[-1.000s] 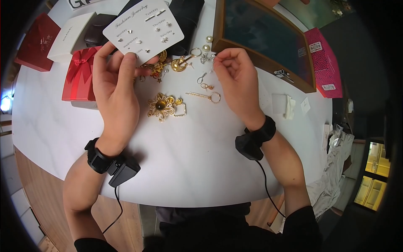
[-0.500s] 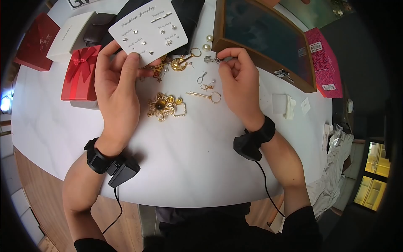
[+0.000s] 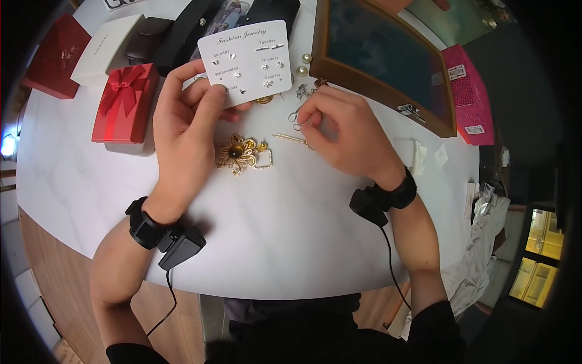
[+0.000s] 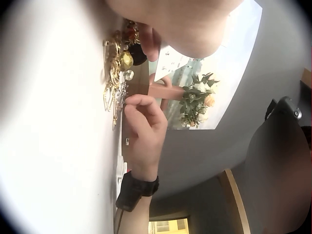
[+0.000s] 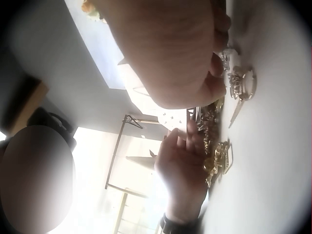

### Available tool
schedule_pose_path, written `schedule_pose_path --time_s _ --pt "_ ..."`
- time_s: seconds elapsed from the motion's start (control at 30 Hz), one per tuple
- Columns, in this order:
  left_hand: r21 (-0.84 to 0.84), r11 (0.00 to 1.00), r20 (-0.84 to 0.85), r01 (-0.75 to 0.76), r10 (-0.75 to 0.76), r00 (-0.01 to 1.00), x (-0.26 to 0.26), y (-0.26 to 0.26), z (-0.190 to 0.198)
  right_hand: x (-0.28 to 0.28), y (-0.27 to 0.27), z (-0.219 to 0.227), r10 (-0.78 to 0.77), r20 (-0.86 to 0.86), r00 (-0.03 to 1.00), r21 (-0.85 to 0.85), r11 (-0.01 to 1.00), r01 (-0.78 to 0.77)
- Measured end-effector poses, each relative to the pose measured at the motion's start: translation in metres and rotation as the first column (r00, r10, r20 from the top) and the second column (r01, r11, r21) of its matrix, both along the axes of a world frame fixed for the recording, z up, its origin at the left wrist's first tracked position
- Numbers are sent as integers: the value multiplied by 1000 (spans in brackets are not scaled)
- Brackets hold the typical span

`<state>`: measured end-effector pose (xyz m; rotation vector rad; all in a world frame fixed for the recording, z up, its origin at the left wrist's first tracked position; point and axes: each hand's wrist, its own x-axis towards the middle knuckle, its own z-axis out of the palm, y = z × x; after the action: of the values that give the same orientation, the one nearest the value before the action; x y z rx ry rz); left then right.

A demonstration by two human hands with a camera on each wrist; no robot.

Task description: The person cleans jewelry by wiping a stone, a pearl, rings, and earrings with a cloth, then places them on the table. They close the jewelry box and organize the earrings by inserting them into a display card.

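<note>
My left hand (image 3: 189, 130) pinches a white earring card (image 3: 247, 64) between thumb and fingers, holding it above the jewelry pile, printed side up. Small studs sit under its printed weekday names. Over the loose earrings, my right hand (image 3: 357, 130) has its index finger and thumb curled close together, right at a small silver hoop earring (image 3: 293, 117); I cannot tell whether they grip anything. A gold bar earring (image 3: 289, 138) lies just below those fingertips, its ring end hidden by the hand. Between the hands rests a gold flower brooch (image 3: 235, 151) beside a square rhinestone piece (image 3: 264, 159).
A red gift box (image 3: 124, 103) with a bow, a white box (image 3: 104, 51) and a dark red box (image 3: 56, 57) stand at left. Black cases lie behind the card. A wooden glass-topped case (image 3: 388, 64) and a pink box (image 3: 467, 91) fill the back right. Two pearls (image 3: 302, 71) lie nearby.
The card has moved right and turned more upright with my left hand. My right hand has come down toward the body, from the silver pieces by the wooden case to the hoop earring.
</note>
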<state>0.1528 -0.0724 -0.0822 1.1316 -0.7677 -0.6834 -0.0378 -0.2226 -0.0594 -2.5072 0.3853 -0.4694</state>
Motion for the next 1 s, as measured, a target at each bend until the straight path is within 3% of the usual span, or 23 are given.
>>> schedule_pose_path --time_s 0.1,0.2,0.57,1.0 --pt "-1 1000 -13 13 -13 1000 -1 0 1 0 1 -8 -20 20 1000 102 995 18" --pt "-3 1000 -13 18 -18 1000 -1 0 0 -1 2 -6 -31 -42 999 63 997 34" --pt "6 999 -24 38 -38 999 -2 0 -1 1 1 -16 19 58 998 -55 998 -16" --pt "19 999 -36 28 -27 999 -1 0 -1 2 1 -20 26 69 997 -77 997 -20"
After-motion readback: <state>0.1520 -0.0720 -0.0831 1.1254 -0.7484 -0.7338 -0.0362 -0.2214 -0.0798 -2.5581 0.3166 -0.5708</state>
